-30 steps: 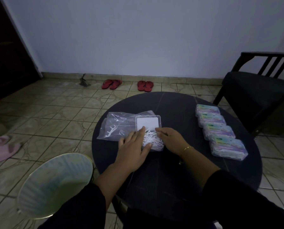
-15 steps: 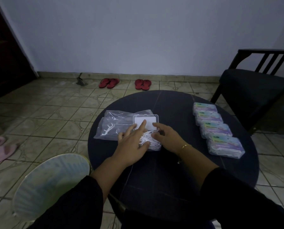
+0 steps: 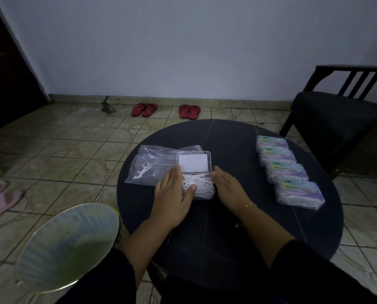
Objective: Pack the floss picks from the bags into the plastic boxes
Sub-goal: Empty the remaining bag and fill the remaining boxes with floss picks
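On the round dark table (image 3: 227, 227) an open clear plastic box (image 3: 197, 183) lies between the person's two hands, its lid (image 3: 194, 162) folded back just beyond the fingertips. The box holds a heap of white floss picks (image 3: 201, 184).

The left hand (image 3: 172, 194) lies flat along the left side of the box, fingers straight and together, the thumb resting on the picks at the near left corner. The right hand (image 3: 228, 187) stands on its edge against the right side of the box, fingers straight and close together; neither hand curls round anything.

Just left of the left fingers lie clear plastic bags (image 3: 152, 165), partly under the lid, with one loose floss pick (image 3: 142, 171) inside the near bag. Well to the right of the right hand, four closed, filled boxes (image 3: 289, 172) with coloured labels stand in a row, touching one another.

On the tiled floor beyond the table lie two pairs of red sandals (image 3: 165, 110). A dark chair (image 3: 336, 113) stands at the far right, and a round fan (image 3: 67, 249) shows at the lower left.
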